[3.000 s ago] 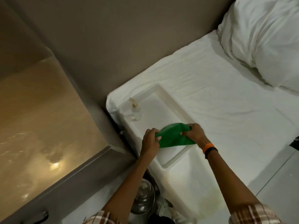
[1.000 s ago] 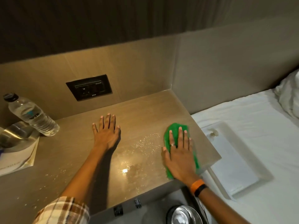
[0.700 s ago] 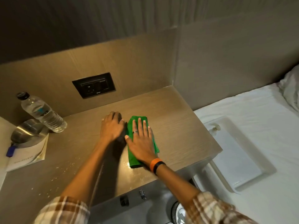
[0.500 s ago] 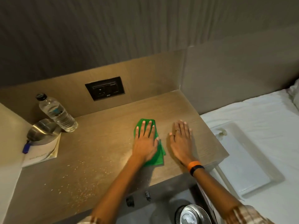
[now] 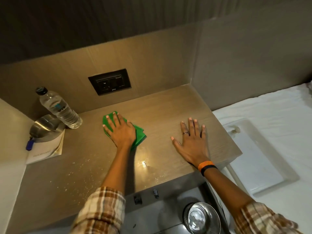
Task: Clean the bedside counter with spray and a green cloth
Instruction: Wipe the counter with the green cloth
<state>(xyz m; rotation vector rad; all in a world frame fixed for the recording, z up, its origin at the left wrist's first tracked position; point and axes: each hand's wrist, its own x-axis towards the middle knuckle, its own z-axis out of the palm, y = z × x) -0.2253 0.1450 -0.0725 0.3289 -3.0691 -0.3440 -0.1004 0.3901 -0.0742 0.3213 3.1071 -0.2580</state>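
Wet worktop (image 5: 160,105): left hand (image 5: 120,130), fingers flat, presses crumpled green cloth (image 5: 139,134); right hand (image 5: 191,141) splayed, empty; water-filled bottle (image 5: 59,108) upright.

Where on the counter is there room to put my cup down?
Bare spots: between the cloth under the left hand and the right hand, and behind the right hand by the wall. The front left is free but speckled with spray. The left corner is crowded: bottle, metal bowl, booklet.
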